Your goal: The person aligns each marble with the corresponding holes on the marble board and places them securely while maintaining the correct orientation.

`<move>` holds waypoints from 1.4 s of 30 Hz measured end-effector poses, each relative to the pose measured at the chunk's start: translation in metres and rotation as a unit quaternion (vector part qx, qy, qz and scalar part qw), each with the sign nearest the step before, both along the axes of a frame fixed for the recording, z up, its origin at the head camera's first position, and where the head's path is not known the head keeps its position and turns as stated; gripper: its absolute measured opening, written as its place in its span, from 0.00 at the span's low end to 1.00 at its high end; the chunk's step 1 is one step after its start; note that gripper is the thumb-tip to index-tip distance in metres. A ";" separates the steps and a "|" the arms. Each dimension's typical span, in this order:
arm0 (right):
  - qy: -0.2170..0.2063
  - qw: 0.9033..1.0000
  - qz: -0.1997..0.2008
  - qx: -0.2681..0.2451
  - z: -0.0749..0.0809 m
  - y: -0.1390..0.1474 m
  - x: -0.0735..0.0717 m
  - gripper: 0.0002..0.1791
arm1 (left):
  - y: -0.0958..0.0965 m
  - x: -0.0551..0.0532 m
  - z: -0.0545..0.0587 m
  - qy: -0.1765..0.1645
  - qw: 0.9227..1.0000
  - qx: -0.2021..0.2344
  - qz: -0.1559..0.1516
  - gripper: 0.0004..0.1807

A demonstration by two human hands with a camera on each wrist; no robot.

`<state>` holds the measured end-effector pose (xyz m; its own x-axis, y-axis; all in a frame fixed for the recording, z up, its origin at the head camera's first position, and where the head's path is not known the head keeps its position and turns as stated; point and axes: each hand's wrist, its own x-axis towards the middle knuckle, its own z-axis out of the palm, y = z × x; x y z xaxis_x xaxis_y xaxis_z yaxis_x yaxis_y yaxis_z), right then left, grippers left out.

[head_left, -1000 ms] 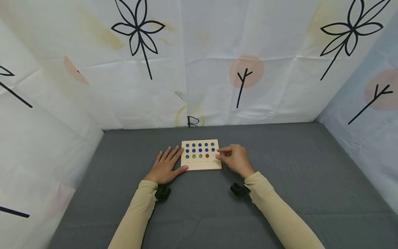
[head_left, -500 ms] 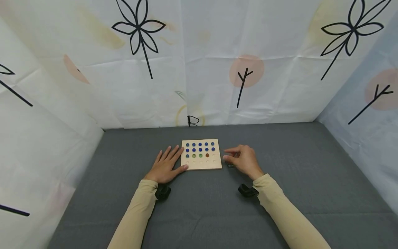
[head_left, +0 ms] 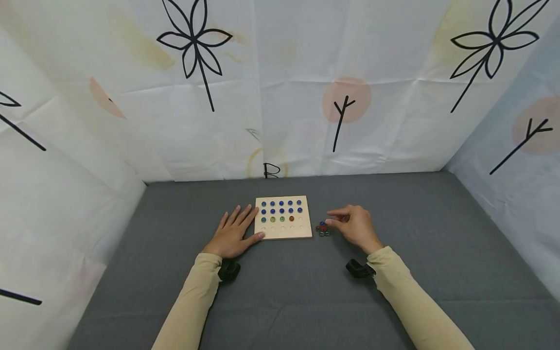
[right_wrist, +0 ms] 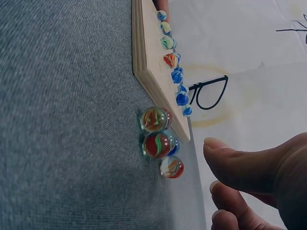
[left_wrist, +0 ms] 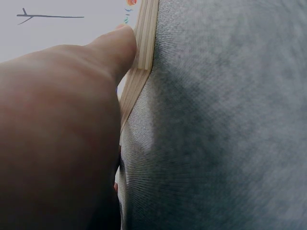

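Observation:
A pale wooden board (head_left: 286, 233) with round hollows lies on the grey cloth. Blue marbles (head_left: 281, 203) fill its two far rows; the third row bears a bluish marble, two green marbles (head_left: 273, 219) and a red-orange marble (head_left: 291, 218). My left hand (head_left: 232, 239) lies spread at the board's left side, thumb on the near corner and index fingertip at the edge. Right of the board, several loose marbles (right_wrist: 157, 145) sit clustered. My right hand (head_left: 355, 226) hovers just beside them, thumb and fingers apart, holding nothing visible.
Grey cloth (head_left: 280, 301) covers the table. White fabric walls (head_left: 288, 53) printed with flowers and trees stand at the back and both sides. A black band (head_left: 229, 270) is on the left wrist, another (head_left: 360, 269) on the right.
My right hand has moved right, from the board's right edge to beyond the loose marbles, uncovering them. My left hand and the board stay in place.

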<state>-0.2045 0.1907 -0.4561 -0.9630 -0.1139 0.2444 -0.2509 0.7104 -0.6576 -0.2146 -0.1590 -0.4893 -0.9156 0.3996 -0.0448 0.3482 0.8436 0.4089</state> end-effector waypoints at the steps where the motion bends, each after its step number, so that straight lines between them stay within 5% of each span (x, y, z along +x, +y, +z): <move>1: 0.000 1.000 0.000 0.001 -0.001 0.001 0.000 0.13 | 0.000 0.000 0.001 0.000 1.000 0.000 -0.001 0.45; 26: -0.058 0.998 -0.006 0.018 -0.015 0.002 -0.004 0.12 | 0.000 -0.001 -0.001 0.001 1.000 0.008 0.000 0.45; 42: -0.042 0.999 -0.006 0.007 -0.013 0.002 0.000 0.11 | 0.001 0.001 0.005 -0.008 1.000 -0.008 0.003 0.44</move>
